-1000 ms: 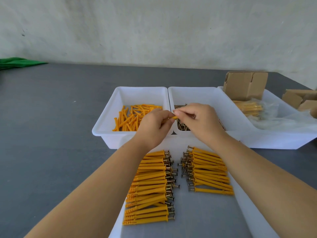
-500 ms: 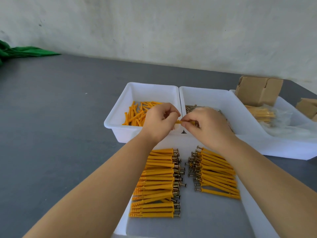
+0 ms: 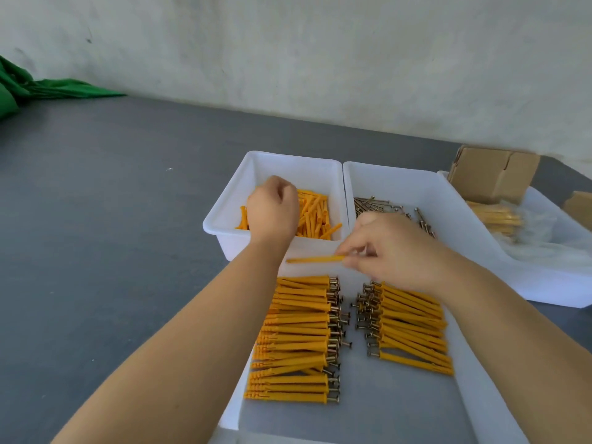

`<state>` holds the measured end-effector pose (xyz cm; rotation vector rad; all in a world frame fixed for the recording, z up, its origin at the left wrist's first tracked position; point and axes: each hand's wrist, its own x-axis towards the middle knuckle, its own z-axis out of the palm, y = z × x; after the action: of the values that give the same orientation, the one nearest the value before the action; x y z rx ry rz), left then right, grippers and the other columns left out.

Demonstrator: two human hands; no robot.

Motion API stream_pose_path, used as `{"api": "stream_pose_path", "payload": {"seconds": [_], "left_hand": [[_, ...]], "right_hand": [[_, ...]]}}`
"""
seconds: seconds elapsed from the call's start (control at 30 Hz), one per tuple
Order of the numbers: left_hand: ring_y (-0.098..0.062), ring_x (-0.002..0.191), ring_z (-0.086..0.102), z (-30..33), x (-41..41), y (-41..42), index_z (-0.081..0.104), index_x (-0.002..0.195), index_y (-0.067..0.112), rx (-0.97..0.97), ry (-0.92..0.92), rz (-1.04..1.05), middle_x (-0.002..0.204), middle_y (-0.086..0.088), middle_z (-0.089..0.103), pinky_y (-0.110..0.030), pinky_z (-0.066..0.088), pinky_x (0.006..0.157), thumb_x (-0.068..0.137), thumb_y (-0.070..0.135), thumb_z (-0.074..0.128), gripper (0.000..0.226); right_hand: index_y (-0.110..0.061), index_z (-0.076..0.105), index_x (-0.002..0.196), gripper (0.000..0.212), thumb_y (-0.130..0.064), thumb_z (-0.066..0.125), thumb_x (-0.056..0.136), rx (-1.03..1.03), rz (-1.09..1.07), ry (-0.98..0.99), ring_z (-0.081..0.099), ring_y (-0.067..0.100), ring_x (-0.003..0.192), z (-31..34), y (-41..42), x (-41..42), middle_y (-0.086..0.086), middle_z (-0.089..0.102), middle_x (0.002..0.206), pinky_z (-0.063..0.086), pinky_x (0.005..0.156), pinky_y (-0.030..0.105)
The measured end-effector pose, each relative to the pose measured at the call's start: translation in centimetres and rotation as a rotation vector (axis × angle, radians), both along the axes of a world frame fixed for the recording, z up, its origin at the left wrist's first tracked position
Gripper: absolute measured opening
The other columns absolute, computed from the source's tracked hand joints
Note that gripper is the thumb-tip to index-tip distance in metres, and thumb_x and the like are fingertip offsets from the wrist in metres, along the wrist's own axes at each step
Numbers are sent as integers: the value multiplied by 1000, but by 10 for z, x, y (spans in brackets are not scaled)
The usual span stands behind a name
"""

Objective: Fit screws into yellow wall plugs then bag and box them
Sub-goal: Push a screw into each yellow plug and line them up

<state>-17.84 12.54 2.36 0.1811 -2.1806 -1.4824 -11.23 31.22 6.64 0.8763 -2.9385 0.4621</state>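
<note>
My right hand [image 3: 394, 251] pinches one assembled yellow plug [image 3: 314, 259] by its right end and holds it level above the near white tray [image 3: 384, 408]. Two rows of finished plugs with screws lie in that tray, one on the left [image 3: 298, 338] and one on the right [image 3: 413, 325]. My left hand [image 3: 272, 209] reaches into the left white bin [image 3: 224, 219], knuckles up, fingers curled down among the loose yellow plugs [image 3: 314, 216]; what they hold is hidden. Loose screws [image 3: 378, 205] lie in the middle bin [image 3: 400, 181].
A third white bin [image 3: 544, 283] on the right holds bagged plugs [image 3: 493, 216] and an open cardboard box [image 3: 493, 174]. Another box [image 3: 579, 205] sits at the far right edge. Green cloth [image 3: 32, 88] lies at the table's far left by the wall.
My hands have parted: the left hand let go of the plug and moved into the plug bin, while the right hand brought the assembled plug down toward the near tray.
</note>
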Motion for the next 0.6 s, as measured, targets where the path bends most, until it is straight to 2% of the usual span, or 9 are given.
{"api": "stream_pose_path", "payload": {"seconds": [0.07, 0.13, 0.2, 0.3, 0.43, 0.5, 0.6], "left_hand": [[-14, 63, 57, -2, 1, 5, 67, 89, 9, -151, 17, -56, 75, -4, 66, -31, 48, 59, 89, 12, 48, 19], [-15, 67, 60, -4, 3, 8, 68, 90, 10, -211, 21, -98, 76, -3, 68, -31, 49, 60, 88, 12, 51, 17], [-20, 70, 63, -6, 2, 7, 68, 93, 11, -231, 14, -96, 78, -5, 69, -34, 51, 61, 88, 13, 52, 17], [-20, 74, 62, -8, -1, 8, 68, 95, 15, -362, -28, -114, 85, -2, 70, -29, 47, 58, 87, 16, 53, 17], [-20, 78, 59, -9, -2, 11, 68, 92, 21, -628, -158, -200, 94, 3, 64, -26, 36, 54, 88, 26, 52, 17], [-21, 74, 56, -7, -4, 13, 63, 76, 20, -779, -269, -272, 80, 3, 60, -26, 31, 52, 90, 32, 48, 23], [-20, 66, 50, -5, -5, 18, 49, 63, 18, -951, -444, -394, 67, 0, 52, -29, 29, 53, 97, 43, 34, 44]], "right_hand": [[-35, 76, 103, 15, -34, 69, 90, 101, 123, -118, 55, -11, 77, 0, -13, 11, -19, 56, 88, 36, 69, 11], [-31, 76, 99, 12, -33, 70, 89, 174, 200, -195, 59, -13, 74, -4, -26, 19, -16, 64, 88, 38, 65, 8], [-28, 76, 98, 11, -32, 71, 89, 220, 222, -216, 64, -2, 78, -11, -35, 22, -12, 69, 89, 42, 65, 9], [-22, 73, 95, 13, -31, 73, 87, 234, 246, -204, 58, 2, 74, -21, -44, 27, -11, 67, 85, 41, 62, 11], [-25, 69, 89, 28, -50, 76, 79, 181, 228, -257, 57, 1, 72, -20, -44, 27, -12, 64, 83, 43, 60, 16], [-27, 68, 80, 31, -58, 71, 77, 41, 107, -151, 59, 1, 72, -14, -34, 17, -12, 64, 79, 47, 63, 21], [-24, 67, 74, 27, -48, 62, 86, -155, -200, 149, 59, 10, 68, -10, -3, -15, -8, 63, 71, 49, 62, 30]]}}
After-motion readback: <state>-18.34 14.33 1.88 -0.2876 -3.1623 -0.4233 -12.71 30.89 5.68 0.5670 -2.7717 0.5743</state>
